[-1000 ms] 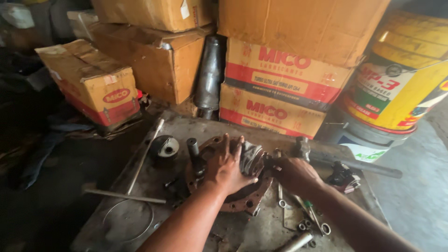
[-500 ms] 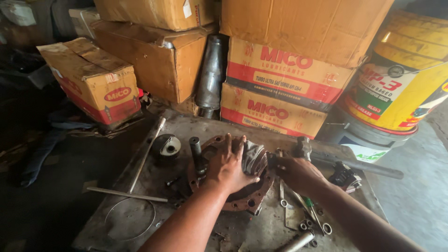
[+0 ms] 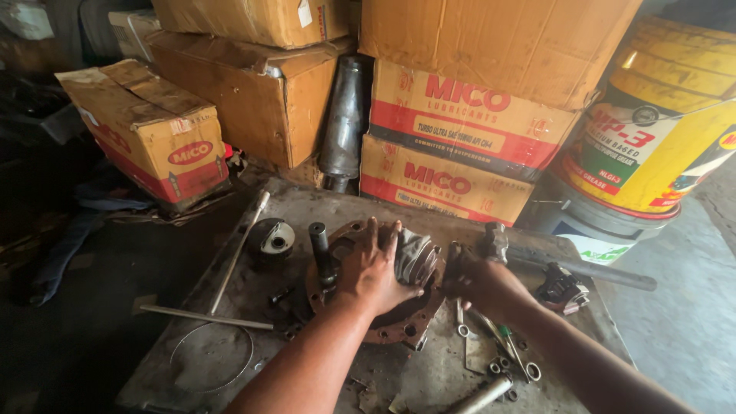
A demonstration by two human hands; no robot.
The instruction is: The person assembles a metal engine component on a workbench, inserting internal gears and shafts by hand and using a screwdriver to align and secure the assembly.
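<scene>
A rusty round flanged housing (image 3: 387, 326) lies on a grimy metal plate (image 3: 322, 203). A shiny toothed gear (image 3: 418, 257) sits in its middle. My left hand (image 3: 372, 268) rests flat on the housing, fingers spread, its fingertips against the gear's left side. My right hand (image 3: 479, 280) grips the gear's right side; its fingers are dark and partly hidden. A short black shaft (image 3: 320, 249) stands at the housing's left edge.
A round black part (image 3: 272, 238), long steel rods (image 3: 238, 253), a wire ring (image 3: 211, 356), wrenches and bolts (image 3: 498, 349) lie on the plate. Cardboard boxes (image 3: 452, 146), a dark metal tube (image 3: 341, 126) and a yellow drum (image 3: 663, 130) stand behind.
Both hands stay on the housing and gear; the left fingers have shifted slightly. The view has moved a little closer.
</scene>
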